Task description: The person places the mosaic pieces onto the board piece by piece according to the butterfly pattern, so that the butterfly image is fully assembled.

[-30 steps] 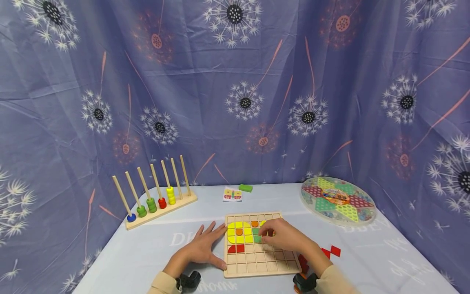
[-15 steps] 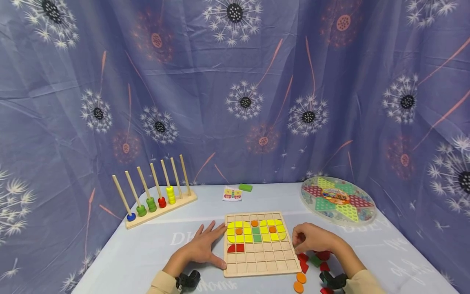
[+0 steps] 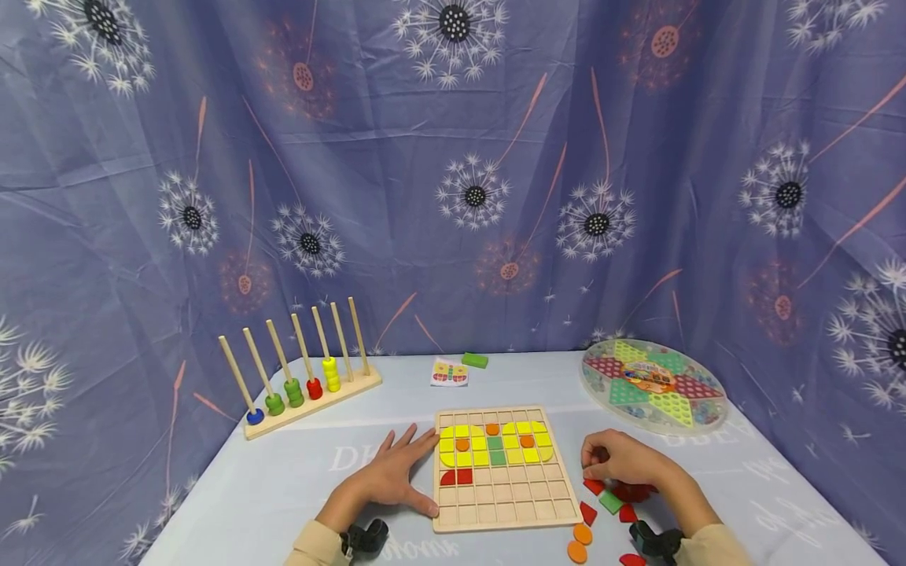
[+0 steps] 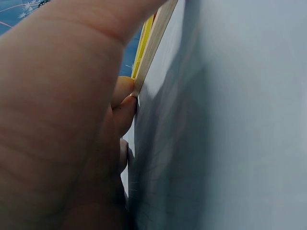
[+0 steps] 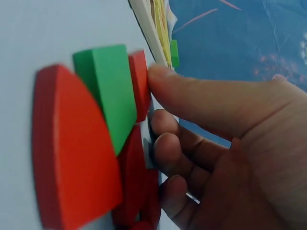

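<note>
A red tile (image 3: 593, 487) lies at the lower right of the head view, beside a green tile (image 3: 611, 502). The right hand (image 3: 626, 460) touches it with the thumb, other fingers bent close by; whether that grip is closed on it I cannot tell. At lower centre is a wooden grid board (image 3: 506, 525), partly filled with yellow, green, red and orange pieces. The left hand (image 3: 385, 475) rests against its left edge, grip open, fingers spread. Farther up the bench (image 3: 283, 487), a peg rack (image 3: 311, 402) stands at left, a round game board (image 3: 679, 424) at right.
</note>
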Demonstrator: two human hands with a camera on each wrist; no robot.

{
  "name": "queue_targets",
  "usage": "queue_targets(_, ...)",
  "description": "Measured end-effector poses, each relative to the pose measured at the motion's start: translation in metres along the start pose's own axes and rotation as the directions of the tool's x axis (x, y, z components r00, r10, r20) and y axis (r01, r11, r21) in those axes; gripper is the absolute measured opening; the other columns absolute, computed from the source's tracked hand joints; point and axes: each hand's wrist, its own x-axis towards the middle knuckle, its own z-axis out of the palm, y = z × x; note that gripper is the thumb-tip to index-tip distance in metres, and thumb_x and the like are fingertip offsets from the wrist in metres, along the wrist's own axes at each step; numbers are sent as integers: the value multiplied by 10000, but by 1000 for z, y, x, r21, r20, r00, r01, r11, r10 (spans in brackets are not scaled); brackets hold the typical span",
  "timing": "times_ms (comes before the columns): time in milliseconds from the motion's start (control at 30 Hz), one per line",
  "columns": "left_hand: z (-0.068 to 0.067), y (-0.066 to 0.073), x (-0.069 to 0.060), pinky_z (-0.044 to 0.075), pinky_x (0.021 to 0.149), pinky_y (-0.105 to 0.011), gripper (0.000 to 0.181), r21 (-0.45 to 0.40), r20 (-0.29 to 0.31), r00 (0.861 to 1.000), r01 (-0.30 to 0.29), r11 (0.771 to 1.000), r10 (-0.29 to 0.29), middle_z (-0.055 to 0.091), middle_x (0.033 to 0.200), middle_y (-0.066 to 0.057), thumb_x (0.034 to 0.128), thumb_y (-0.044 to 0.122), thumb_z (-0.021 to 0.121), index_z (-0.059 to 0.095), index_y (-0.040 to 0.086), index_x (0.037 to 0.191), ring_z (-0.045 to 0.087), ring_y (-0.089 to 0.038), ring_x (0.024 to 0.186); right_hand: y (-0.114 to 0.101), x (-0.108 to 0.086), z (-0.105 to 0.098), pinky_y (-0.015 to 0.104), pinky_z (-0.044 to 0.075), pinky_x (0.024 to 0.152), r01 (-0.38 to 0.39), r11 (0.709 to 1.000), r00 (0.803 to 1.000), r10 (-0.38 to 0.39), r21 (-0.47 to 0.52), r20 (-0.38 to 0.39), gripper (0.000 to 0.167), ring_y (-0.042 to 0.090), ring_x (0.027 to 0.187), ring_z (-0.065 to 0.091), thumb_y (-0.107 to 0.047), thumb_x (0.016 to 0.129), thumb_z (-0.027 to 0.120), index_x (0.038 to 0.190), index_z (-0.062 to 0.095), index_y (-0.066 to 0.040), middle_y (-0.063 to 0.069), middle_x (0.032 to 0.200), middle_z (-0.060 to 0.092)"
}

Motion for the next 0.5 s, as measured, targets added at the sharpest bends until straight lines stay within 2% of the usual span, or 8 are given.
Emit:
queue_targets(100,0,0,0,-23,1106,-598,1189,-1,0,1000,-1,1000,1,218,1579,4,599,773,704,263,193,1539,68,-330,1446,4,-4,-3,275,470,621,26,999,1000,-26,33,-1,89,118,700,530,-182,880,707,933,682,-115,0,832,626)
queue_targets(267,-1,1,-1,-17,1106,-601,1185,6,0,1000,3,1000,-3,222,1578,5,601,773,702,264,195,1538,73,-330,1445,9,-13,-6,281,479,652,98,991,993,-104,89,56,241,160,752,528,-147,829,741,1065,703,-118,75,992,620)
queue_targets(333,-2,2,-1,-16,1105,-603,1187,6,0,1000,3,1000,-3,223,1578,3,600,771,705,264,192,1538,75,-332,1445,9,-14,-7,281,482,635,125,988,989,-132,92,69,263,157,732,521,-126,813,750,1072,703,-110,89,998,614)
queue_targets(400,-2,2,-1,-15,1106,-602,1185,6,2,1000,5,1000,-5,223,1578,1,602,769,705,265,191,1538,76,-332,1445,8,-13,-6,278,486,626,131,988,989,-136,78,58,253,143,718,522,-117,804,756,1053,714,-116,73,989,625)
queue_targets(500,-3,4,-1,-14,1106,-602,1182,1,7,1000,8,1000,-8,223,1578,-5,604,760,712,267,186,1537,78,-333,1444,5,-11,-4,274,484,611,98,995,995,-99,33,16,231,126,702,525,-139,786,775,1014,739,-147,18,950,648)
